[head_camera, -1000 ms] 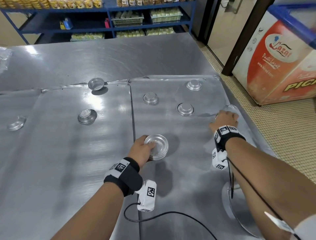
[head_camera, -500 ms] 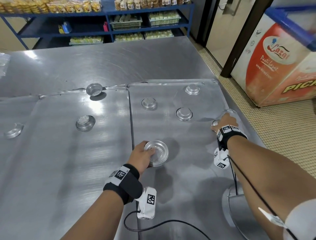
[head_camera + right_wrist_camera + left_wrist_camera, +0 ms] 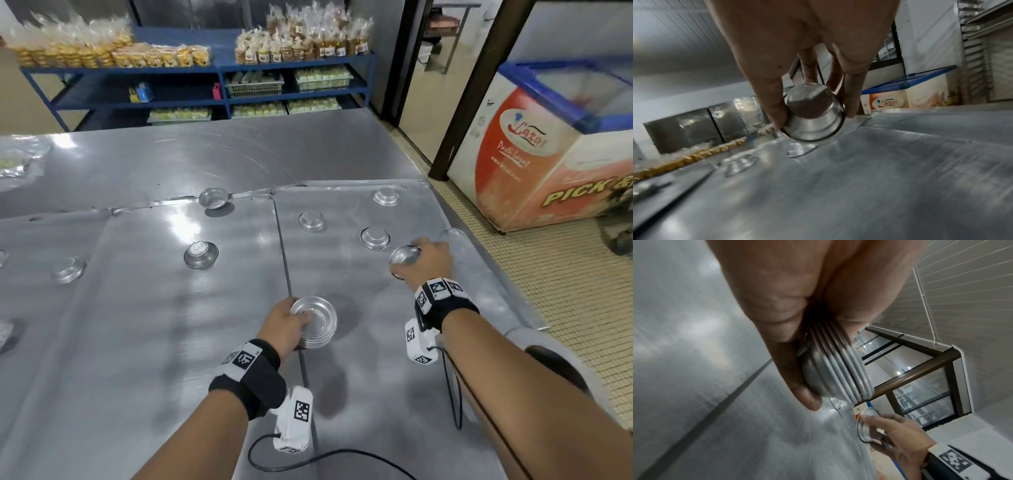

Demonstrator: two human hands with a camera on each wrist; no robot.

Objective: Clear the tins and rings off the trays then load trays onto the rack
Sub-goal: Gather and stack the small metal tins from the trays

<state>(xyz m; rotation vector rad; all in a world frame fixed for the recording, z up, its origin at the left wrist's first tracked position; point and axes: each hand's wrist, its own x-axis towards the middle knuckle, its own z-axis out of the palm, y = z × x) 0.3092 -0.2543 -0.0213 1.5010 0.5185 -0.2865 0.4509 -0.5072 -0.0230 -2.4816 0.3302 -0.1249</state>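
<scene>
Flat metal trays point(image 3: 342, 281) lie side by side on the steel table. My left hand point(image 3: 287, 325) grips a stack of several nested tins point(image 3: 317, 323) just above the seam between two trays; the left wrist view shows the stacked rims point(image 3: 840, 373). My right hand point(image 3: 423, 260) holds one small tin point(image 3: 404, 257) lifted and tilted near the right tray's edge, bottom toward the wrist camera point(image 3: 812, 112). Upturned tins remain on the right tray point(image 3: 311, 221) point(image 3: 375, 237) point(image 3: 386, 197). More tins sit on the left trays point(image 3: 201, 254) point(image 3: 213, 198) point(image 3: 68, 269).
Blue shelves point(image 3: 219, 85) with bagged goods stand behind the table. A red and white chest freezer point(image 3: 534, 150) stands on the tiled floor at the right. A rack point(image 3: 974, 56) shows in the right wrist view.
My right hand has lifted a tin off the right tray's edge and tilted it toward the left. The left hand still holds the stack in about the same spot.
</scene>
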